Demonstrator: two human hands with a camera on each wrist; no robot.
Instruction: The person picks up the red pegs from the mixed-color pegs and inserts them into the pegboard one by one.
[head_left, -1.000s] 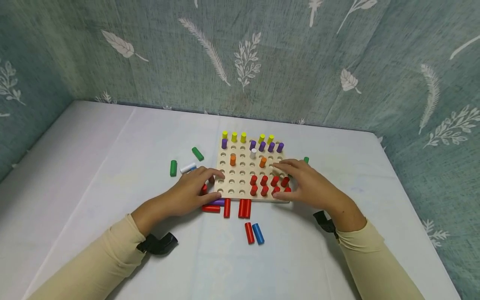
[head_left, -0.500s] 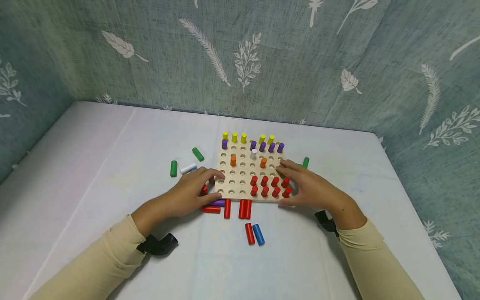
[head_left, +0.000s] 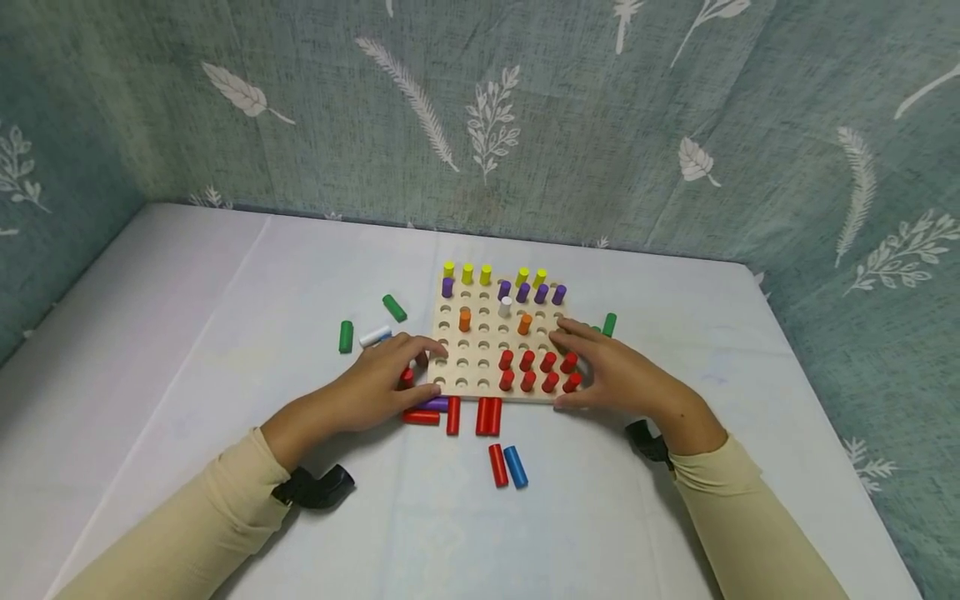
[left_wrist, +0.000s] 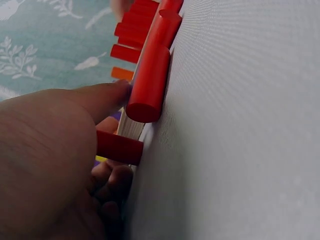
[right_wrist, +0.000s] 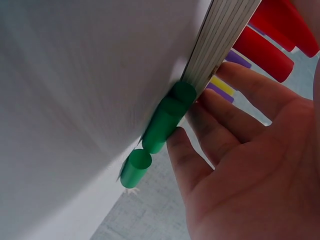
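A pale wooden pegboard [head_left: 472,342] lies flat with coloured pegs standing in several of its holes. My left hand [head_left: 378,379] rests at its left edge, thumb at the front corner and index fingertip over the top. A loose red peg [left_wrist: 120,147] lies between that thumb and the other fingers. At the right edge, my right hand [head_left: 626,371] touches the board with nearly straight fingers, its thumb near the front corner. Standing red pegs [head_left: 527,381] fill part of the front right. Green pegs [right_wrist: 162,125] lie by the board's side, below the right fingers.
Loose red pegs [head_left: 488,417] and a purple peg [head_left: 437,404] lie along the front edge. Nearer me are another red peg [head_left: 498,466] and a blue peg [head_left: 516,467]. Green [head_left: 346,337] and white pegs [head_left: 372,337] lie left. A patterned cloth [head_left: 480,117] hangs behind the table.
My right hand has drawn back to the right from over the front right red pegs to the board's edge, uncovering those pegs and a green one. The left hand has stayed put.
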